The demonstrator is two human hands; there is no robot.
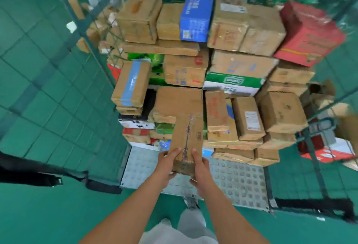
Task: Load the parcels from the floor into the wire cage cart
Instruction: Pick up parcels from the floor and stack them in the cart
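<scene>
L hand (pixel 168 163) + R hand (pixel 200 168) clasp long brown parcel (pixel 187 143) by its near end, over cart deck (pixel 242 181). Far end points at stack (pixel 213 81). Advice: keep level, slide onto a flat top box, seat fully before letting go.

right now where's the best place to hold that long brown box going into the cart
Judging by its long, narrow shape, grip the long brown box at its near end, one palm on each long side, coming from the open front of the cart. The left hand and right hand already clamp it that way.
</scene>
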